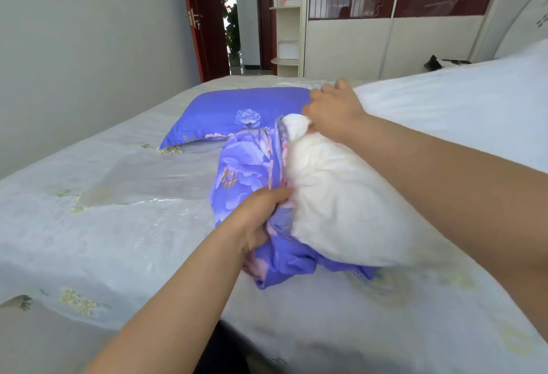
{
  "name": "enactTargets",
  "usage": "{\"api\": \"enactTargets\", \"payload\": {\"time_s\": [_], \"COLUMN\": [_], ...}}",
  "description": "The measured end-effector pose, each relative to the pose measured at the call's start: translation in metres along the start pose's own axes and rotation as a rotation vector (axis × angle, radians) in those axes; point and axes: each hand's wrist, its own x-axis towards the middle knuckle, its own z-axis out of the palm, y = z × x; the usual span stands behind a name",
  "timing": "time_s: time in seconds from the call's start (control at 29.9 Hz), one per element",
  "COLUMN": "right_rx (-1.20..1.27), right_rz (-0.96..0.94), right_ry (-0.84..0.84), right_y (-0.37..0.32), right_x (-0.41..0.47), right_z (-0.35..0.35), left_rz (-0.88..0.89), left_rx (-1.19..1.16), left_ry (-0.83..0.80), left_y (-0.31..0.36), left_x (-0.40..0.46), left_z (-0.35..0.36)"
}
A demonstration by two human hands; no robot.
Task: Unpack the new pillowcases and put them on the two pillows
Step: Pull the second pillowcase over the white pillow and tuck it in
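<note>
A person works the second pillowcase (252,166) over a bare white pillow (341,201) at mid-bed. The left hand (258,219) grips the bunched near edge; the right hand (332,112) pinches the pillow's far corner. The pillow's long axis runs left-right, entering leftward. Next: drawing the cloth rightward. A dressed pillow (231,115) lies beyond.

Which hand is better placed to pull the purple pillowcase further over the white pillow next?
Probably the left hand: it already grips the bunched pillowcase at its opening. The right hand holds the pillow by its far corner, so it suits steadying or pushing.
</note>
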Motion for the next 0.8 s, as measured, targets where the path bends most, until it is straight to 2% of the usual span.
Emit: {"api": "enactTargets", "payload": {"time_s": [0.03, 0.1, 0.17, 0.2, 0.27, 0.33, 0.37, 0.4, 0.5, 0.57, 0.63, 0.7, 0.8], "right_rx": [0.034, 0.152, 0.288, 0.386, 0.624, 0.826, 0.849, 0.818, 0.78, 1.011, 1.359, 1.655, 1.837], "right_rz": [-0.01, 0.013, 0.074, 0.109, 0.19, 0.304, 0.374, 0.466, 0.855, 1.142, 1.376, 1.443, 1.306], "right_ry": [0.06, 0.021, -0.149, -0.257, -0.371, -0.248, -0.142, -0.055, 0.071, 0.05, 0.077, 0.108, -0.092], "right_y": [-0.002, -0.011, -0.027, -0.035, -0.046, -0.052, -0.055, -0.057, -0.063, -0.066, -0.072, -0.075, -0.062], "right_x": [0.001, -0.009, -0.028, -0.039, -0.064, -0.091, -0.104, -0.117, -0.156, -0.174, -0.185, -0.192, -0.193], "right_z": [0.005, 0.023, 0.048, 0.059, 0.075, 0.084, 0.087, 0.089, 0.091, 0.104, 0.127, 0.138, 0.138], "left_rz": [-0.033, -0.085, -0.098, -0.042, 0.255, 0.634, 0.747, 0.791, 0.604, 0.485, 0.368, 0.233, 0.151], "left_rx": [-0.116, -0.201, -0.175, -0.099, 0.198, 0.602, 0.782, 0.913, 1.087, 1.033, 0.884, 0.776, 0.827], "left_ry": [-0.085, -0.272, -0.358, -0.32, -0.063, 0.379, 0.528, 0.594, 0.53, 0.456, 0.398, 0.345, 0.304], "left_y": [-0.001, -0.002, -0.005, -0.008, -0.013, -0.016, -0.015, -0.015, -0.015, -0.011, -0.005, 0.004, 0.015], "left_x": [0.0, -0.001, 0.0, 0.003, 0.013, 0.029, 0.037, 0.046, 0.075, 0.088, 0.097, 0.1, 0.095], "left_z": [0.008, 0.022, 0.03, 0.032, 0.024, 0.002, -0.013, -0.027, -0.061, -0.069, -0.069, -0.069, -0.068]}}
